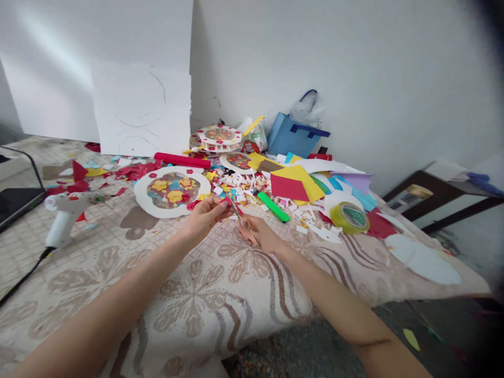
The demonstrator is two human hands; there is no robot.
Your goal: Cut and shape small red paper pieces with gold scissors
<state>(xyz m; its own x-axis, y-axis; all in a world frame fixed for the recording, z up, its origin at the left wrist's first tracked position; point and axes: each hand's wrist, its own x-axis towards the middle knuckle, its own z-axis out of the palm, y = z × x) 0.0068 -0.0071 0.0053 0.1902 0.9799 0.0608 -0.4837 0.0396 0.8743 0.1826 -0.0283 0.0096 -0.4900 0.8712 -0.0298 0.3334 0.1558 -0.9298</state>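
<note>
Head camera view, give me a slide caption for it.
Left hand pinching a small red piece, right hand holding a slim metal tool, above a scrap-strewn patterned cloth.

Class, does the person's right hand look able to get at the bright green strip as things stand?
Probably yes: the green strip lies just beyond the right hand, and nothing seems to block the way. However, that hand holds what look like scissors, so grasping would likely mean freeing it first.

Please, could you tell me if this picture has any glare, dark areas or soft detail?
Head view: pale glare streaks the white board, upper left; head view: the floor lies dark, and blurred blackness edges the far right; head view: the red piece in the left hand lacks sharp detail.
</note>
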